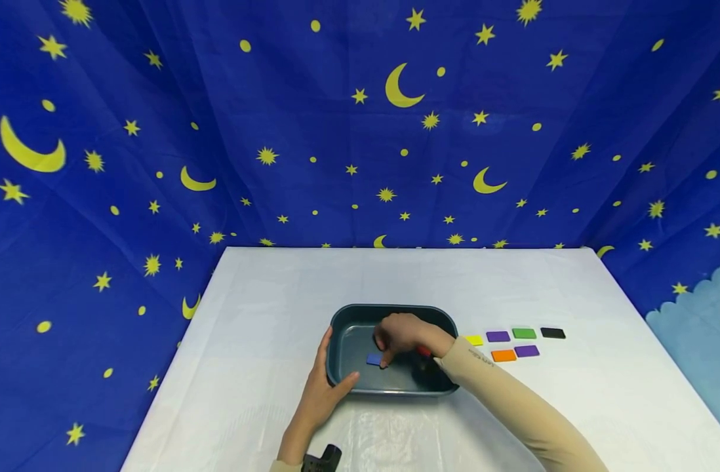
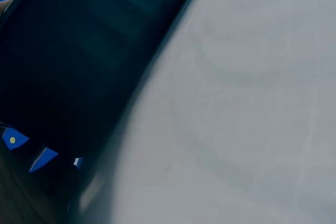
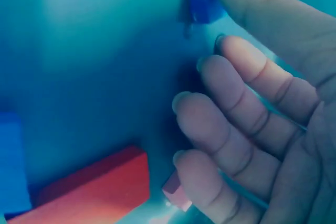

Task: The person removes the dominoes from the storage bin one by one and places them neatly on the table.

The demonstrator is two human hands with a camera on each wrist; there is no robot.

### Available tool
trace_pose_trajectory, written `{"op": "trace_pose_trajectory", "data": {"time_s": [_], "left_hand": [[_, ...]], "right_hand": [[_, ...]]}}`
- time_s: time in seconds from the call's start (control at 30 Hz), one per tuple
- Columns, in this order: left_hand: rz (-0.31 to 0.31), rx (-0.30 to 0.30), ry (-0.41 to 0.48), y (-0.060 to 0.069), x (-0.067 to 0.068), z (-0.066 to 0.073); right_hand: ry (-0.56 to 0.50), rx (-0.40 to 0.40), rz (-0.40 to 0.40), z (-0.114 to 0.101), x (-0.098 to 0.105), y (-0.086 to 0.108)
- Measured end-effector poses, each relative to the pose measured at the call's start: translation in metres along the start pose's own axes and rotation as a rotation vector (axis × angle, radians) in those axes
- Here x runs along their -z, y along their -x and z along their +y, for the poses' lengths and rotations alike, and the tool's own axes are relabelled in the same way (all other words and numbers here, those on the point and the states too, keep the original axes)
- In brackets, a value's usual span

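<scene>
A dark blue-green tray (image 1: 389, 393) stands on the white table. My left hand (image 1: 321, 387) rests at its front left corner, fingers along the left wall and thumb over the front rim. Inside the tray, my right hand (image 1: 404, 334) touches a blue block (image 1: 373, 359) with the tip of its thumb. The other fingers (image 3: 202, 114) are loosely bent, apart from that block. Below them in the right wrist view lie a red block (image 3: 100, 190), a small pink block (image 3: 178, 192) and another blue block (image 3: 11, 163). The dark tray wall (image 2: 89, 51) fills much of the left wrist view.
Right of the tray lie several flat blocks: yellow (image 1: 474, 340), purple (image 1: 498, 336), green (image 1: 524, 333), black (image 1: 553, 333), orange (image 1: 504, 355) and another purple block (image 1: 527, 351). A blue cloth with stars (image 1: 360, 131) hangs behind the table (image 1: 265, 295).
</scene>
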State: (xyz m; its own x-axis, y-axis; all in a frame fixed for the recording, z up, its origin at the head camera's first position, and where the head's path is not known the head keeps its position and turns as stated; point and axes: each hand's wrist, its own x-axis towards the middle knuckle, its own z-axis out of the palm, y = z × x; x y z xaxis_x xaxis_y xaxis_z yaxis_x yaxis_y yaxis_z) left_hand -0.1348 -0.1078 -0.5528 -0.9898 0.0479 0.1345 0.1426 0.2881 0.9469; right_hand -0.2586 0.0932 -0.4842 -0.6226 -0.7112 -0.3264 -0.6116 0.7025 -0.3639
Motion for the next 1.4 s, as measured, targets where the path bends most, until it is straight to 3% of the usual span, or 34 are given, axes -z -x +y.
{"op": "trace_pose_trajectory", "data": {"time_s": [0.33, 0.57, 1.1, 1.4], "left_hand": [[-0.004, 0.001, -0.01, -0.002, 0.001, -0.001], [-0.002, -0.001, -0.012, -0.002, 0.001, 0.0], [0.013, -0.023, -0.018, -0.002, 0.0, -0.001], [0.008, -0.017, -0.022, -0.002, 0.0, -0.002]], "right_hand": [[-0.142, 0.086, 0.041, 0.006, 0.0, 0.005], [-0.226, 0.057, 0.065, 0.007, -0.006, 0.012], [-0.209, -0.016, 0.144, 0.006, -0.018, 0.014], [-0.187, 0.019, 0.141, 0.007, -0.021, 0.013]]}}
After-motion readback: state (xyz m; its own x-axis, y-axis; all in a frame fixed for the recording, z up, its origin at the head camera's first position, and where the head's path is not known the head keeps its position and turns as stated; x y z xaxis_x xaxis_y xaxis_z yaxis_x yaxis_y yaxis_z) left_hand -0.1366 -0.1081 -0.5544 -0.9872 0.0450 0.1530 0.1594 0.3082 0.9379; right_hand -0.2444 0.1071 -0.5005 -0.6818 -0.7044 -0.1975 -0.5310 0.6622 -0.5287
